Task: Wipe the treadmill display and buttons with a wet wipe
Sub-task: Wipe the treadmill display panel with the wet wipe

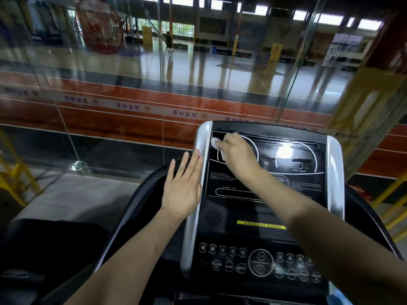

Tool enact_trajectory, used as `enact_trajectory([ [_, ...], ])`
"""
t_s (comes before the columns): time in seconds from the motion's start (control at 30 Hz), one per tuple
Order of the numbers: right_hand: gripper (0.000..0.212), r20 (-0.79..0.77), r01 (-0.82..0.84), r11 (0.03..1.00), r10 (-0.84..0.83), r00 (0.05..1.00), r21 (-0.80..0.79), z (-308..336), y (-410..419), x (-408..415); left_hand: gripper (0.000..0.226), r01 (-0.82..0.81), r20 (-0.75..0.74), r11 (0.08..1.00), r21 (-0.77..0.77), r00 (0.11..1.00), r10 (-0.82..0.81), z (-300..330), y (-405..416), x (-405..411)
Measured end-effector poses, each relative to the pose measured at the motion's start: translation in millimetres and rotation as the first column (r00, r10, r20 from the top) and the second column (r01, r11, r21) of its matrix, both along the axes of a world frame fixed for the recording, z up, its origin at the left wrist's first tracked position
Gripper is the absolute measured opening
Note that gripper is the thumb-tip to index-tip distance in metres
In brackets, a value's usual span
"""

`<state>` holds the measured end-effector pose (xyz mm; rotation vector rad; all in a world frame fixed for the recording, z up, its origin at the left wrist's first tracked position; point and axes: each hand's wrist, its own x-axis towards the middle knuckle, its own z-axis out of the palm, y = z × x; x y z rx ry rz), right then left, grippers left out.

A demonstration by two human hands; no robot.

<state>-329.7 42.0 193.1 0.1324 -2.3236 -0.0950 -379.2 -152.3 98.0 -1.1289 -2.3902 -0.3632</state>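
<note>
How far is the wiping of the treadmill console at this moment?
Early stage. No finished area can be told from the picture. In hand: the right hand presses the white wet wipe on the upper left corner of the display, while the left hand lies flat by the silver side trim. Left: the display's other parts and the buttons below.
</note>
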Motion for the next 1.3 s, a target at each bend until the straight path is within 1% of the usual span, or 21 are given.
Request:
enact_trajectory([
  [0.03,0.027,-0.013,0.042,0.999,-0.042,0.999,-0.022,6,4,-8,0.078,-0.004,0.003,1.000,-0.007,1.000,0.004,-1,-1,1],
  [0.1,0.033,-0.006,0.055,0.998,-0.055,0.998,-0.031,-1,-1,-4,0.076,-0.003,0.000,1.000,-0.017,1.000,0.003,-2,-2,1],
  [0.17,0.036,0.018,-0.019,0.999,0.019,1.000,-0.029,-25,-18,21,0.075,0.000,-0.007,1.000,-0.029,1.000,0.000,-4,-5,2],
  [0.23,0.041,0.075,-0.108,0.994,0.110,0.991,-0.030,-59,-34,51,0.075,0.001,-0.012,0.999,-0.036,1.000,-0.001,-5,-6,2],
  [0.33,0.016,0.158,-0.170,0.986,0.168,0.973,-0.001,-81,-47,76,0.075,0.004,-0.009,1.000,-0.023,1.000,-0.004,-6,-5,3],
  [0.4,0.010,0.176,-0.196,0.980,0.186,0.967,0.041,-66,-38,65,0.076,0.005,0.005,1.000,-0.010,1.000,-0.005,-6,-5,3],
  [0.5,0.010,0.059,-0.084,0.996,0.083,0.995,0.006,-26,-19,32,0.076,0.004,0.030,1.000,-0.009,1.000,-0.004,-4,-6,5],
  [0.57,0.012,0.017,-0.004,0.999,0.005,1.000,-0.033,-18,-15,22,0.075,0.001,0.030,1.000,-0.007,1.000,-0.001,-3,-7,6],
  [0.63,0.010,0.040,-0.035,0.999,0.037,0.999,-0.033,-33,-25,36,0.076,0.005,0.028,1.000,-0.002,1.000,-0.005,-4,-7,5],
  [0.73,0.010,0.145,-0.155,0.988,0.155,0.977,-0.008,-72,-42,73,0.075,-0.001,0.019,1.000,-0.007,1.000,0.001,-5,-6,4],
  [0.8,0.018,0.177,-0.193,0.981,0.186,0.966,0.018,-74,-40,78,0.075,-0.006,0.008,1.000,-0.006,1.000,0.006,-5,-4,4],
  [0.83,0.015,0.176,-0.197,0.980,0.187,0.966,0.037,-64,-34,72,0.075,-0.006,0.007,1.000,-0.006,1.000,0.006,-4,-4,5],
  [0.87,0.009,0.163,-0.186,0.981,0.176,0.971,0.048,-52,-26,62,0.075,-0.003,0.006,1.000,-0.008,1.000,0.003,-3,-4,5],
  [0.93,0.016,0.090,-0.096,0.995,0.092,0.992,0.034,-21,-4,37,0.074,0.009,0.004,1.000,-0.012,1.000,-0.009,-1,-3,5],
  [1.0,0.021,0.035,0.039,0.999,-0.039,0.999,0.011,5,15,14,0.070,0.020,0.010,1.000,0.000,1.000,-0.020,2,0,4],
  [1.03,0.021,0.020,0.086,0.996,-0.086,0.996,-0.012,12,18,9,0.069,0.022,0.012,1.000,0.006,1.000,-0.022,4,2,4],
  [1.07,0.017,-0.005,0.095,0.995,-0.095,0.995,-0.021,10,17,8,0.068,0.020,0.011,1.000,0.008,1.000,-0.020,5,3,3],
  [1.13,0.006,0.005,0.016,0.999,-0.016,1.000,-0.029,-8,0,25,0.068,0.022,0.010,1.000,0.007,1.000,-0.022,5,4,1],
  [1.17,0.008,0.047,-0.048,0.998,0.050,0.998,-0.038,-23,-10,40,0.068,0.027,0.009,1.000,0.008,1.000,-0.027,4,4,0],
  [1.23,0.019,0.144,-0.170,0.983,0.177,0.974,-0.064,-56,-27,71,0.068,0.036,0.009,0.999,0.010,0.999,-0.037,2,5,-1],
  [1.3,0.025,0.218,-0.215,0.976,0.219,0.951,-0.041,-72,-32,87,0.067,0.040,0.008,0.999,0.023,0.999,-0.040,-1,6,0],
])
